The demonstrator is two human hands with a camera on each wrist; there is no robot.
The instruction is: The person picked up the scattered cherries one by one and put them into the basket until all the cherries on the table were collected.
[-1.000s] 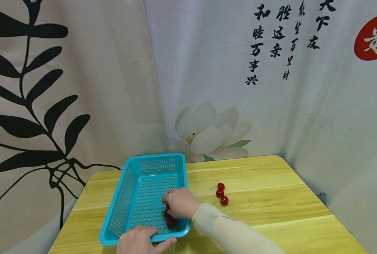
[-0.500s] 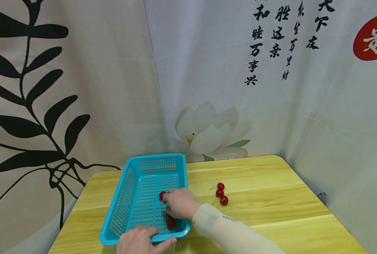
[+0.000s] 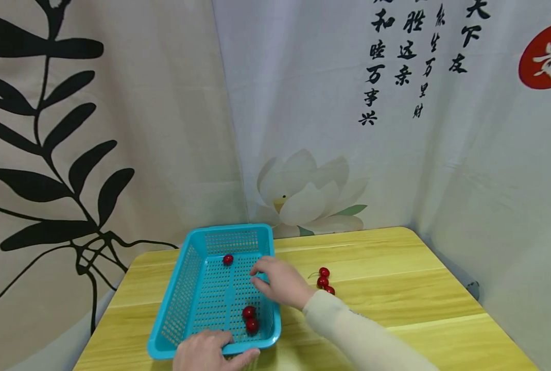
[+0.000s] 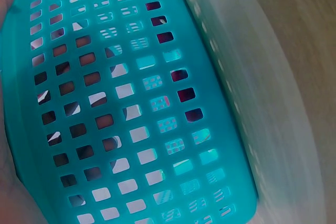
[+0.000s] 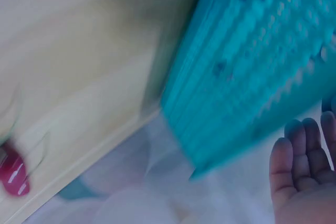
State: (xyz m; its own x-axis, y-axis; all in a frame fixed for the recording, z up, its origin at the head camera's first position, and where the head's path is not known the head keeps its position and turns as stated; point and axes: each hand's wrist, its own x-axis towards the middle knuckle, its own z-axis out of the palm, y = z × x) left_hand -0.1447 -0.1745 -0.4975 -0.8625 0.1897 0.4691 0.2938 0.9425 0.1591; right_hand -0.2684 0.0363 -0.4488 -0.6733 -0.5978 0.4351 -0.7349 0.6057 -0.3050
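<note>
Blue basket (image 3: 209,288), lower centre of frame, three cherries (image 3: 248,313) inside, is gripped by the left hand (image 3: 206,352). Right hand (image 3: 282,282), thumb and fingers parted, is held over its right edge.

Turquoise basket (image 4: 142,97) — dark red (image 4: 186,95) showing through.

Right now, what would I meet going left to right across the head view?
Black plant print, lone cherry in the blue basket, two cherries at its near end, three cherries on the table, black lettering, red oval print.
</note>
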